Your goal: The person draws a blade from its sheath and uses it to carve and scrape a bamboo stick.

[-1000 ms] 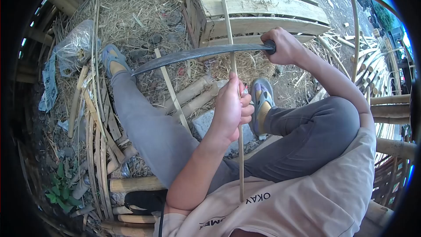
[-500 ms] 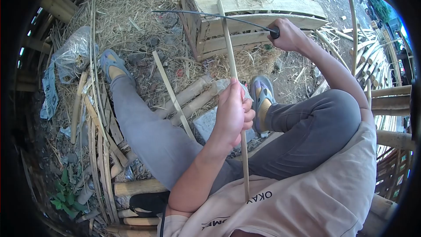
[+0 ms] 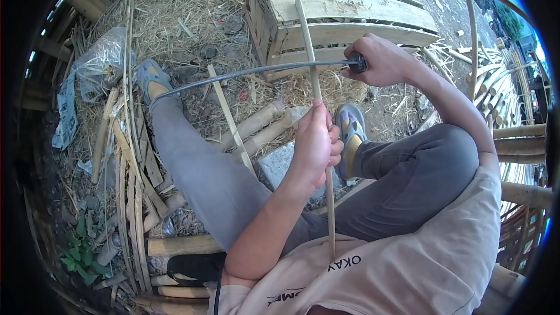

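My left hand [image 3: 315, 147] is closed around a long thin bamboo strip [image 3: 307, 38]. The strip points away from me, its near end against my shirt and its far end in front of the wooden crate. In my right hand [image 3: 382, 62] is the dark handle of a long, slightly curved knife [image 3: 245, 73]. Its blade runs leftward across the strip, a short way beyond my left fist, and its tip reaches near my left shin. Blade and strip appear to meet; the exact contact is too fine to make out.
A slatted wooden crate [image 3: 350, 3] stands ahead. Another bamboo strip [image 3: 228, 114] leans by my left leg. Bamboo pieces [image 3: 256, 125] and a pale block [image 3: 277, 163] lie between my feet. A plastic bag [image 3: 105, 61] is at left, cut bamboo poles [image 3: 496, 84] at right.
My right hand has drawn the knife toward me along the strip, closer to my left fist. The blade's tip has swung down and left. My left hand keeps its hold, almost unmoved.
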`<state>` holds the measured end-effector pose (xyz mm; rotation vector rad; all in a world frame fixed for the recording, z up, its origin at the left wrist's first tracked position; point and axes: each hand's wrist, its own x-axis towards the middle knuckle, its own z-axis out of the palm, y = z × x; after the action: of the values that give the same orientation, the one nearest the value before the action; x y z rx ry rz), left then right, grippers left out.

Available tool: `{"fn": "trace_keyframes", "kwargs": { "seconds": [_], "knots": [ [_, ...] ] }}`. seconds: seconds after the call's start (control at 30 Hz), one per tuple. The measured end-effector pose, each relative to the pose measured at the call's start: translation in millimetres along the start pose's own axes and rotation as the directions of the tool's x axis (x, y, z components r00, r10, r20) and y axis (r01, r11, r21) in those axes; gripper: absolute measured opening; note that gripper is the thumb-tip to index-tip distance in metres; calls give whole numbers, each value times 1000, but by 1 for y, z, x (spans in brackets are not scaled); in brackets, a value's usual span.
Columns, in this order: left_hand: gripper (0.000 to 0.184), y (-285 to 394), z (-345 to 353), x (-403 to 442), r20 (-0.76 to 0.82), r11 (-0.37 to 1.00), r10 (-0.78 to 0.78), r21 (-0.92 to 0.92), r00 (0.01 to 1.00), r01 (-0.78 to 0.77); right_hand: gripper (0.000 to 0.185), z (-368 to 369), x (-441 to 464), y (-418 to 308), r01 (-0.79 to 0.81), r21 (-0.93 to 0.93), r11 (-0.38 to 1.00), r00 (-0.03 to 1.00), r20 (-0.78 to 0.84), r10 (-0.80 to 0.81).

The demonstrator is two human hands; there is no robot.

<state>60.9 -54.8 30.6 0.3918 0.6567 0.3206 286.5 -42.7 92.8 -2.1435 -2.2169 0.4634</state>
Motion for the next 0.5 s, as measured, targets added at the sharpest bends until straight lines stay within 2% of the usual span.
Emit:
{"fn": "trace_keyframes", "kwargs": {
  "seconds": [0.1, 0.2, 0.3, 0.4, 0.5],
  "knots": [
    [40, -4, 2, 0, -6, 1000, 9, 6, 1000, -9, 30, 0, 4, -8, -29, -12, 999, 998, 58, 30],
    [39, -4, 4, -1, -22, 1000, 8, 9, 1000, -8, 27, 18, 8, 6, -56, -26, 998, 997, -54, 54],
    [39, -3, 2, 0, -34, 1000, 1, 16, 999, 0, 29, 37, 14, 21, -10, -50, 999, 986, -166, 1],
    [39, 0, -4, 4, -37, 1000, 6, 26, 999, -5, 28, 36, 16, 18, -78, 47, 996, 980, -178, 85],
    [38, 2, -3, 6, -38, 999, 12, 40, 999, -11, 27, 27, 19, 15, -81, -22, 996, 985, -152, 77]
  ]
}}
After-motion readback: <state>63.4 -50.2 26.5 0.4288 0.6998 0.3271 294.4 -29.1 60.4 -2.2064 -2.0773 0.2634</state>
